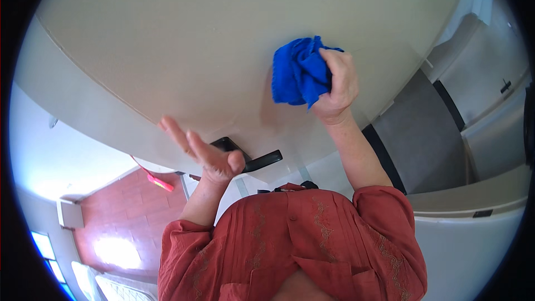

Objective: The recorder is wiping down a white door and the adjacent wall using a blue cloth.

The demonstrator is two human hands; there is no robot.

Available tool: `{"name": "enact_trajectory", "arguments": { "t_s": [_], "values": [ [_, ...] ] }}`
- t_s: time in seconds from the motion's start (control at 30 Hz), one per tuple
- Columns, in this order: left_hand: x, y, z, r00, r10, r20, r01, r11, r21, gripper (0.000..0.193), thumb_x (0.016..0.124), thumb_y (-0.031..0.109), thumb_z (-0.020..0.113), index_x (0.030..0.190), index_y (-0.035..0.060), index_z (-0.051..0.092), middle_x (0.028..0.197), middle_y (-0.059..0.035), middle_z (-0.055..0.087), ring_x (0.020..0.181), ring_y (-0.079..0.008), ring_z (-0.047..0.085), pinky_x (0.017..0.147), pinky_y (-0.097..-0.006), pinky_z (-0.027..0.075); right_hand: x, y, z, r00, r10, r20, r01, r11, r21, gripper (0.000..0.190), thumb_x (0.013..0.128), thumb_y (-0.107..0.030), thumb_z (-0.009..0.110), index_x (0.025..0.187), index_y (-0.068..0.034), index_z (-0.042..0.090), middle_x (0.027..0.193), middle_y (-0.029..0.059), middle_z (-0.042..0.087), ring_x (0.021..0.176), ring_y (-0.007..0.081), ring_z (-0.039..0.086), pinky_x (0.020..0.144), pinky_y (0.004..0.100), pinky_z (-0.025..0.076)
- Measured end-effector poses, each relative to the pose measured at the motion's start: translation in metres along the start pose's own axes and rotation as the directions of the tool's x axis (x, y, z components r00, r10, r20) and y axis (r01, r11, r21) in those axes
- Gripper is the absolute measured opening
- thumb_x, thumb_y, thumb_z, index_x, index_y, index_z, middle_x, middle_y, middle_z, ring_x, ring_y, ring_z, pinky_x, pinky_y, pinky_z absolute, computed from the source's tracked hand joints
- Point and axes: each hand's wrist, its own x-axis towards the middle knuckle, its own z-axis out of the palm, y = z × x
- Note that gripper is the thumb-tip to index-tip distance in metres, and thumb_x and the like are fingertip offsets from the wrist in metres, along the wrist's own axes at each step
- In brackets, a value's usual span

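A crumpled blue cloth is gripped in my right hand, up against the pale door. Its stitched edge shows along the left side. Lower and to the left, my left hand is raised with fingers apart and nothing in it. Behind that hand sits the black door handle, its lever pointing right and its plate partly covered by the hand. Whether the left hand touches the handle or door, I cannot tell.
To the right, a doorway with a grey floor leads to another door with a black handle. At left are a reddish tiled floor, a pink-red object on a strap, and a white box-like piece by the wall.
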Motion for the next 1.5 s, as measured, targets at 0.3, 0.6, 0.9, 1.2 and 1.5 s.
{"name": "enact_trajectory", "arguments": {
  "t_s": [0.3, 0.6, 0.9, 1.2, 1.5],
  "values": [
    [-0.006, -0.004, 0.026, 0.992, -0.009, 0.129, -0.042, 0.922, 0.385, 0.068, 0.096, 0.046, 0.044, 0.151, 0.0083, 0.028, 0.155, -0.0279, 0.022, 0.146, -0.045, 0.014, 0.115, -0.0571, 0.005, -0.009, 0.048, -0.026, 0.985, 0.154, -0.08, -0.16, 0.984, -0.081, 0.044, 0.065, 0.005, 0.066, 0.109, 0.001, 0.06, 0.094, 0.0146, 0.063, 0.08, 0.0304, 0.064, 0.073, 0.0332, 0.052],
    [-0.008, 0.001, 0.027, 0.987, -0.079, 0.142, 0.009, 0.9, 0.436, 0.058, 0.093, 0.049, 0.049, 0.137, 0.0117, 0.05, 0.152, -0.0268, 0.029, 0.146, -0.0433, 0.015, 0.116, -0.0551, 0.003, -0.015, 0.043, -0.021, 0.938, 0.272, -0.213, -0.299, 0.948, -0.106, 0.046, 0.075, -0.002, 0.074, 0.118, 0.0, 0.056, 0.104, 0.0117, 0.062, 0.09, 0.0253, 0.064, 0.08, 0.0319, 0.052],
    [-0.005, 0.001, 0.027, 0.986, -0.051, 0.156, -0.021, 0.903, 0.429, 0.059, 0.096, 0.049, 0.044, 0.138, 0.0079, 0.049, 0.153, -0.0277, 0.027, 0.146, -0.0432, 0.014, 0.115, -0.0557, 0.004, -0.027, 0.014, -0.007, 0.933, 0.327, -0.149, -0.336, 0.941, -0.041, 0.055, 0.073, -0.001, 0.073, 0.123, 0.002, 0.051, 0.112, 0.0142, 0.059, 0.1, 0.0268, 0.061, 0.088, 0.0343, 0.05],
    [-0.011, -0.008, 0.023, 0.997, 0.052, 0.055, -0.06, 0.983, 0.174, 0.066, 0.096, 0.053, 0.04, 0.15, 0.0165, 0.029, 0.15, -0.0297, 0.031, 0.142, -0.0465, 0.025, 0.116, -0.0555, 0.005, -0.031, -0.061, 0.032, 0.997, 0.077, 0.029, -0.081, 0.967, 0.24, 0.058, 0.058, -0.021, 0.083, 0.11, -0.006, 0.061, 0.092, 0.0113, 0.065, 0.074, 0.031, 0.062, 0.065, 0.0393, 0.049],
    [-0.016, -0.004, 0.01, 0.994, -0.067, 0.087, 0.051, 0.984, 0.17, 0.04, 0.093, 0.032, 0.047, 0.125, 0.0189, 0.065, 0.142, -0.0248, 0.046, 0.139, -0.0413, 0.034, 0.118, -0.0476, 0.009, -0.034, -0.086, 0.031, 0.958, -0.047, 0.283, -0.062, 0.93, 0.363, 0.044, 0.064, -0.008, 0.074, 0.106, -0.003, 0.064, 0.092, 0.0108, 0.062, 0.07, 0.0248, 0.059, 0.059, 0.0324, 0.048]
  ]
}}
